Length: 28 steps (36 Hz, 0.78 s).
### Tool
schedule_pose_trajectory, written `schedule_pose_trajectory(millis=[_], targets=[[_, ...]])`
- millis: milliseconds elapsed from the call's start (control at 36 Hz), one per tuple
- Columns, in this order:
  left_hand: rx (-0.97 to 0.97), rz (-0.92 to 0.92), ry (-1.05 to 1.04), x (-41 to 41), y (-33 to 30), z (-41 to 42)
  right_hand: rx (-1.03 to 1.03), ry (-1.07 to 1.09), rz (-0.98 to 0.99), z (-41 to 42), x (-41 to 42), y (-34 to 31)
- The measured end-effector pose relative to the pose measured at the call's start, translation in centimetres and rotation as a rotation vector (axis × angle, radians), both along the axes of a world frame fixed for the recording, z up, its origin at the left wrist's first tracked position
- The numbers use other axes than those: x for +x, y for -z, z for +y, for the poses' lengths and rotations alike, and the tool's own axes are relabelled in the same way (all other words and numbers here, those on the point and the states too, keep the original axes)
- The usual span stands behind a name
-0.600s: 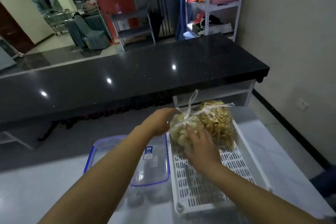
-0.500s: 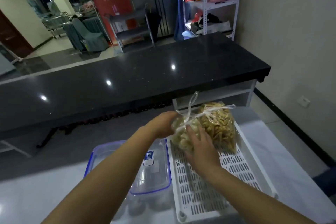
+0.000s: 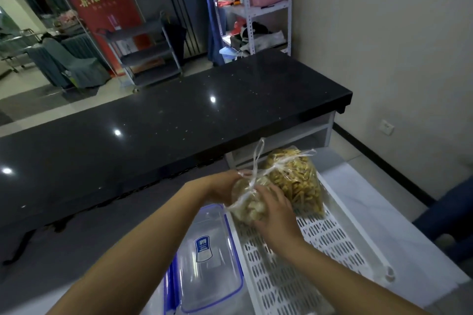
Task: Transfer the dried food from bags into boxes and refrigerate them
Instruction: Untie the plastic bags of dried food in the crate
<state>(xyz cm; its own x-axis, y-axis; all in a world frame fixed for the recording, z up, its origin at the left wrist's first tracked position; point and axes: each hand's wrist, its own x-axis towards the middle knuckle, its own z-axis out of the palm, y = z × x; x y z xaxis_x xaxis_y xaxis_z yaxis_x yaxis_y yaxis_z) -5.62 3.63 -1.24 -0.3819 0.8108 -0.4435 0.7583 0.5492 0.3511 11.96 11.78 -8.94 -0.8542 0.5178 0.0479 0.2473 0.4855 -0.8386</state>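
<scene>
Both hands close on a small clear bag of pale dried pieces [image 3: 247, 206], knotted at the top with its thin plastic tails sticking up: the left hand [image 3: 222, 186] cups its far left side and the right hand [image 3: 275, 210] presses its near right side with fingers spread over the plastic. Just beyond the right hand's fingertips, a larger clear bag of yellow-brown strips [image 3: 297, 181] lies on the white slotted tray [image 3: 325, 245], also tied at the neck. Below the left forearm sits a clear lidded box [image 3: 210, 258] with blue trim, touching the tray's left edge.
</scene>
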Motion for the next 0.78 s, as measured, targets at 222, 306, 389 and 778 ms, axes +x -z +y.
schedule_pose_trajectory(millis=[222, 306, 389, 778], targets=[[0.115, -0.035, 0.005, 2.0, -0.8, -1.8, -0.106, -0.115, 0.044, 2.2, 2.8, -0.2], [0.179, -0.093, -0.012, 3.8, -1.2, -2.2, -0.107, -0.177, 0.024, 3.7, 4.9, -1.0], [0.236, -0.099, -0.019, 6.1, -1.9, -2.4, -0.101, -0.241, 0.011, 5.5, 7.5, -2.3], [0.441, 0.039, -0.197, 19.1, 2.8, -4.0, 0.093, -0.497, -0.258, 10.7, 14.9, -5.3]])
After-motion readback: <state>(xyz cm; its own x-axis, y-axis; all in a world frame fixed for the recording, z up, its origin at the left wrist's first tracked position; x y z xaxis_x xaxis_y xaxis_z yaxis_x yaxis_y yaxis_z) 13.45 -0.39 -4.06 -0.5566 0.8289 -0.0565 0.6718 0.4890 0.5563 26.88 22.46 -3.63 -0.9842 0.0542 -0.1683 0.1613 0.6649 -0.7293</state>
